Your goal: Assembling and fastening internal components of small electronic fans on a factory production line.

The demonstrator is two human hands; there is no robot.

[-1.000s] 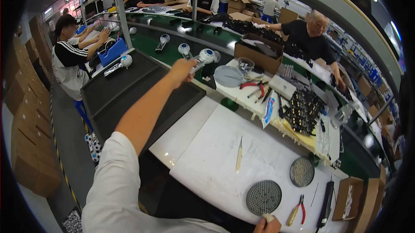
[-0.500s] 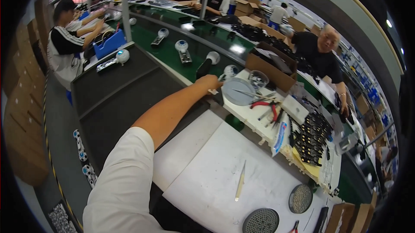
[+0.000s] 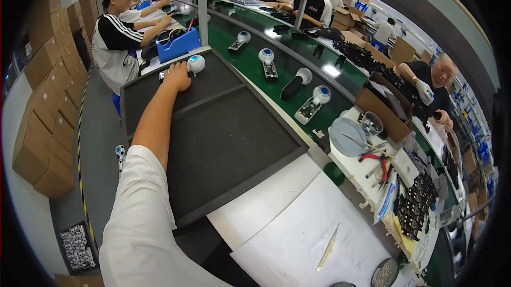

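My left hand [image 3: 177, 77] reaches out to the far corner of a black divided tray [image 3: 229, 138]. Its fingers are closed over the body of a handheld device with a white ball head [image 3: 196, 63], which shows at the hand's right side. Most of that device's body is hidden under the fingers. On the green belt beside the tray lie several similar devices, among them one with its circuit board exposed [image 3: 313, 104] and one with a dark body [image 3: 296, 84]. My right hand is out of view.
A blue tape dispenser [image 3: 178, 45] stands beyond the tray, near a metal post [image 3: 203, 10]. To the right, a white board [image 3: 354, 172] carries red-handled pliers [image 3: 377, 163], a round dish [image 3: 347, 136] and circuit boards. Tweezers [image 3: 328, 247] lie on the white work surface. Co-workers sit along the belt.
My left hand has moved from the belt beside the round dish leftward to the device in the tray's far corner. The view has turned left. A device near the hand's former place now lies uncovered.
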